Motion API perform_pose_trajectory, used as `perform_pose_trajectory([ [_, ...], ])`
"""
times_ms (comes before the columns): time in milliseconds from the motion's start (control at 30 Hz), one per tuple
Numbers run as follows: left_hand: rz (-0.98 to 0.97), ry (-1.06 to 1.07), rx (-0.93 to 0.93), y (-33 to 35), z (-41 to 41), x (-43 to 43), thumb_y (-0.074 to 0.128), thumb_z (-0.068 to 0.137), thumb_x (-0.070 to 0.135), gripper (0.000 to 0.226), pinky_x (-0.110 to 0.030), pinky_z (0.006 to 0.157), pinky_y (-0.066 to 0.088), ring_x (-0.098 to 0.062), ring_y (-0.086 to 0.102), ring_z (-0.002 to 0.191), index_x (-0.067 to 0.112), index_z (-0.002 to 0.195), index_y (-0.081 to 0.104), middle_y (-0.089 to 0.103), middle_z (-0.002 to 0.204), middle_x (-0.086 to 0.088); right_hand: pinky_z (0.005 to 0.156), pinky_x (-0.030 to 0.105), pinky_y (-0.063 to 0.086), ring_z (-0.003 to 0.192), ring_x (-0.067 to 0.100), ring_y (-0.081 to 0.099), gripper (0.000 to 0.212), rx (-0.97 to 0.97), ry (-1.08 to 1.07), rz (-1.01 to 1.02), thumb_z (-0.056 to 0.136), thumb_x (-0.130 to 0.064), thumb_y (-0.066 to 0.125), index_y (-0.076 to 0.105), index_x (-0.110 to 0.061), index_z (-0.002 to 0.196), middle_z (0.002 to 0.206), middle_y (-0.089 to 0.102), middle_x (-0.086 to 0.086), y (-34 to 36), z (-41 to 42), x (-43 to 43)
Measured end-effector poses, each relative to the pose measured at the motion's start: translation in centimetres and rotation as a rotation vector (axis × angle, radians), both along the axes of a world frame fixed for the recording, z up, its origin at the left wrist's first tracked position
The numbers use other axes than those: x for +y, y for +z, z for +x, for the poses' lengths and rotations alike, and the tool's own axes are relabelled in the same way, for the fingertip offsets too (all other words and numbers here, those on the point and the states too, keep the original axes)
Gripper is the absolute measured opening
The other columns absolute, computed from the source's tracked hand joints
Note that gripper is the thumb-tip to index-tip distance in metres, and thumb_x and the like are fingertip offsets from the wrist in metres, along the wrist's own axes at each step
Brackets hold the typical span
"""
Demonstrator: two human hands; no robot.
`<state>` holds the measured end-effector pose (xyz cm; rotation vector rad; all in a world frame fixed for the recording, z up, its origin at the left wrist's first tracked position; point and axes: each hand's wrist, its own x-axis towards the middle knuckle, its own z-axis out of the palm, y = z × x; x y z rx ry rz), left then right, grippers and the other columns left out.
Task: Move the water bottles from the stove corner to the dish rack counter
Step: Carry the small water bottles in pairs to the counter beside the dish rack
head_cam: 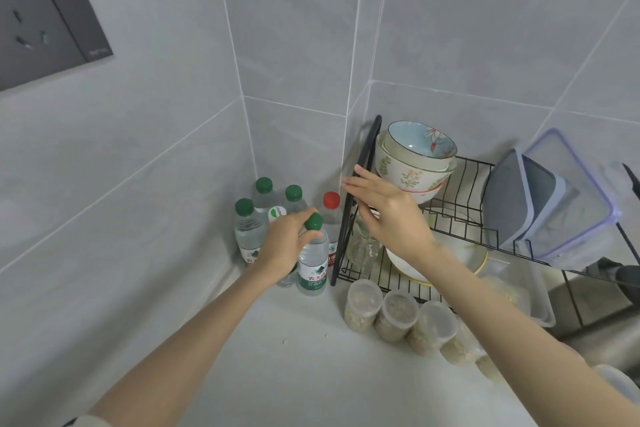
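counter (277,374): pale, bare in front of me, a few crumbs.
jars (398,315): row of lidded plastic tubs with grainy stuff, on the counter in front of the dish rack (460,215).
my left hand (287,243): fingers closed round the neck of the front bottle (312,267), just under its green cap; bottle upright, base on the counter, just left of the rack's end frame.
my right hand (391,215): up at the rack's black end frame, fingers stretched out and loose, fingertips at the frame; holding nothing that I can see, contact unclear.
other bottles (247,232): clustered in the tiled corner behind the front one, three green caps, one red cap (331,199) nearest the rack, one white-and-green top partly hidden by my hand.
rack lower tier: a glass cup, white plate.
rack upper tier: stacked bowls (415,159), floral, and clear lidded containers (554,204) standing on edge to the right.
wall: grey tiles, dark panel top left.
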<state>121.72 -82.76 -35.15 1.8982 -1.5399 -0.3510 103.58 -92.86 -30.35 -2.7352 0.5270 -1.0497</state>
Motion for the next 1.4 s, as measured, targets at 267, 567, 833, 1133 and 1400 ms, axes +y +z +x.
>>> perform_pose_trajectory([
  [267,0.001,0.023,0.107,0.4,-0.1,1.3,0.076,0.078,0.023,0.051,-0.034,0.089,0.052,-0.02,0.066,0.095,0.019,0.126,0.06,0.071,0.108,-0.004,0.109,0.03,0.039,0.134,0.018,0.044,0.036,0.002,-0.028,0.023,0.087,0.002,0.057,0.065,-0.006,0.12,0.127,0.063,0.004,0.1,0.0,0.5],
  [567,-0.059,0.092,0.173,3.3,-0.7,4.5,0.063,0.089,0.017,0.055,-0.024,0.093,0.047,-0.015,0.063,0.105,0.019,0.141,0.044,0.062,0.125,0.0,0.116,0.032,0.024,0.143,0.016,0.026,0.04,0.157,-0.031,0.148,0.089,-0.004,0.058,0.058,-0.011,0.128,0.147,0.044,0.003,1.3,-1.1,2.8],
  [833,-0.208,0.162,0.316,8.1,-2.3,9.6,0.061,0.09,0.014,0.036,-0.019,0.089,0.049,-0.008,0.063,0.106,0.028,0.123,0.059,0.062,0.119,0.011,0.112,0.017,0.024,0.136,0.005,0.036,0.044,-0.069,-0.062,0.39,0.09,-0.009,0.06,0.055,-0.022,0.131,0.144,0.047,-0.005,2.9,-3.7,8.2],
  [1133,-0.298,0.278,0.513,8.4,-7.6,16.3,0.06,0.09,0.008,0.036,-0.028,0.092,0.051,-0.002,0.065,0.098,0.041,0.106,0.062,0.066,0.109,0.02,0.089,0.029,0.049,0.101,0.018,0.059,0.039,-0.175,-0.044,0.626,0.09,-0.017,0.061,0.057,-0.032,0.126,0.115,0.065,-0.008,2.7,-8.0,13.2],
  [1400,-0.175,0.389,0.574,5.9,-11.7,21.7,0.061,0.09,0.014,0.039,-0.032,0.091,0.052,0.001,0.064,0.095,0.04,0.119,0.058,0.066,0.115,0.016,0.095,0.035,0.051,0.106,0.0,0.058,0.034,-0.272,-0.033,0.804,0.09,-0.007,0.059,0.063,-0.025,0.119,0.115,0.064,-0.018,1.8,-11.8,17.6],
])
